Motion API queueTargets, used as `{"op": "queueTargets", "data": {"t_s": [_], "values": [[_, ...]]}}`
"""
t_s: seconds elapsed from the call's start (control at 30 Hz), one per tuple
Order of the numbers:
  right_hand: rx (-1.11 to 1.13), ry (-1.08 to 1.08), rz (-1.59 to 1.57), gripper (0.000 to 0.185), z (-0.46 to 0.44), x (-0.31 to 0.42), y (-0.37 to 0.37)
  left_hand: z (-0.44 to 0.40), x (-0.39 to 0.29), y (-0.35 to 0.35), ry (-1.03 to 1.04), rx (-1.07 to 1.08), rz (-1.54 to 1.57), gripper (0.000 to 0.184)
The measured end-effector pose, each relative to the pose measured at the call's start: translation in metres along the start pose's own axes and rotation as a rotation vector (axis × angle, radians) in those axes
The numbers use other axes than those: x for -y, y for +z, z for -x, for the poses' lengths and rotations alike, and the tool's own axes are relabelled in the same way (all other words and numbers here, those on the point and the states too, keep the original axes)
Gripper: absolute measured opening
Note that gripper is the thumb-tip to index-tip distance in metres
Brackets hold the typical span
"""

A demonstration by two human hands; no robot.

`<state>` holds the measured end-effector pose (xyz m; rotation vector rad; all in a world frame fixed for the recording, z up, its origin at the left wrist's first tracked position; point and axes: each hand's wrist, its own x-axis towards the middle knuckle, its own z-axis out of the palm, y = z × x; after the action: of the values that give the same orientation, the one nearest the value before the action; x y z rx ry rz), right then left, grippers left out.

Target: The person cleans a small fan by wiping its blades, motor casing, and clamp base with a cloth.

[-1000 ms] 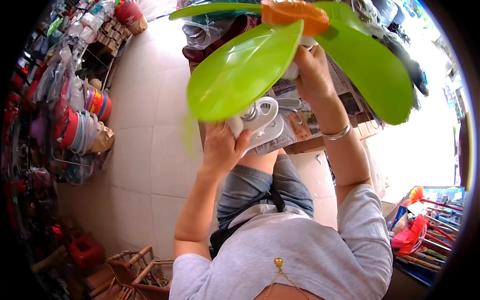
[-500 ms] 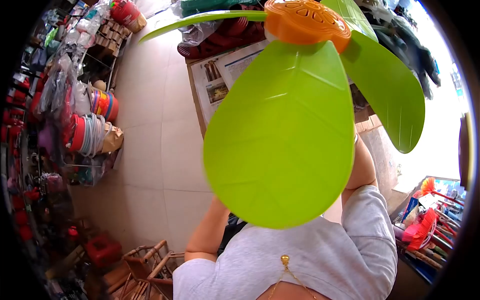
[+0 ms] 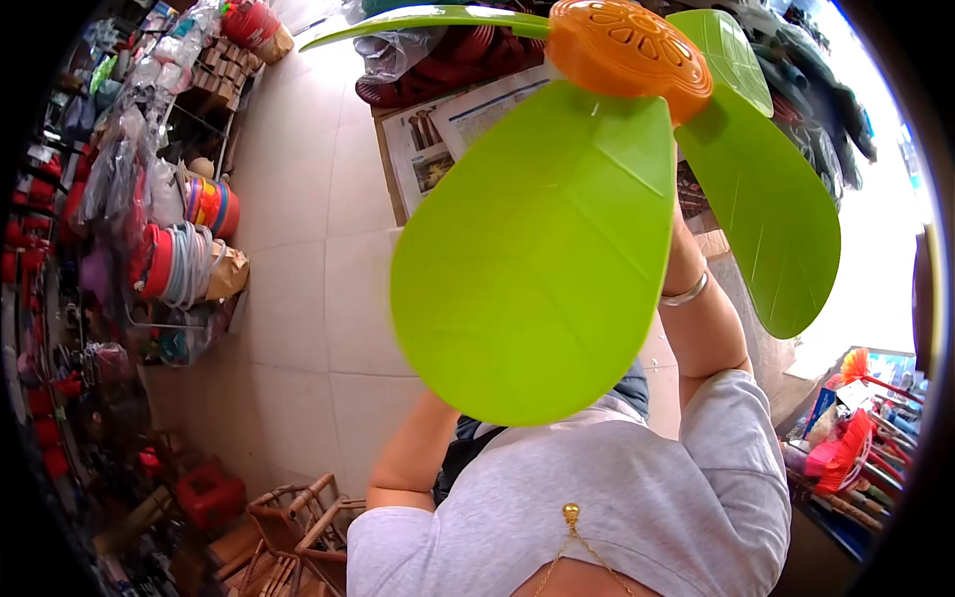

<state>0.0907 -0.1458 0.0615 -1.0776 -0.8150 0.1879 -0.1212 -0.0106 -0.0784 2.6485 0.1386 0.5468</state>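
A fan-like object has an orange hub (image 3: pixel 632 50) with a fruit-slice pattern and several green leaf-shaped blades. The largest blade (image 3: pixel 537 269) spreads across the middle of the view and covers much of my lap. Behind it, my left hand is hidden; only the forearm shows at the lower edge. My right hand (image 3: pixel 682 247) shows just in part near the wrist, below the hub, with a silver bangle (image 3: pixel 686 290) beside it. Its fingers are hidden, and what it touches cannot be seen. Another blade (image 3: pixel 771 209) hangs to the right of that arm.
Printed paper (image 3: pixel 423 149) lies on a board beyond the blades, near dark red woven items (image 3: pixel 453 65). Stacked goods and coiled hose (image 3: pixel 184 267) line the left. A bamboo chair (image 3: pixel 298 517) stands lower left, and brushes (image 3: pixel 846 453) lie at the right.
The fan-like object has moved nearer and to the right, its blades turned. The white part and both hands, visible a second ago, are now wholly or mostly behind the large blade.
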Motion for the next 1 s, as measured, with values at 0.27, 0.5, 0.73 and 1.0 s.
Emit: {"op": "queueTargets", "data": {"t_s": [0.27, 0.5, 0.73, 1.0], "values": [[-0.011, 0.006, -0.016, 0.033, 0.003, 0.000, -0.005, 0.015, -0.016, -0.004, -0.029, 0.051, 0.221, 0.067], [-0.030, 0.017, -0.018, 0.033, 0.004, -0.004, -0.009, -0.058, -0.025, -0.018, -0.018, -0.092, 0.148, 0.063], [-0.052, 0.020, -0.013, 0.032, 0.003, -0.010, -0.011, -0.008, -0.021, -0.010, 0.026, -0.137, -0.059, 0.067], [-0.097, 0.026, -0.063, 0.032, -0.001, -0.013, -0.020, 0.022, 0.005, -0.009, -0.209, -0.397, 0.473, 0.042]]}}
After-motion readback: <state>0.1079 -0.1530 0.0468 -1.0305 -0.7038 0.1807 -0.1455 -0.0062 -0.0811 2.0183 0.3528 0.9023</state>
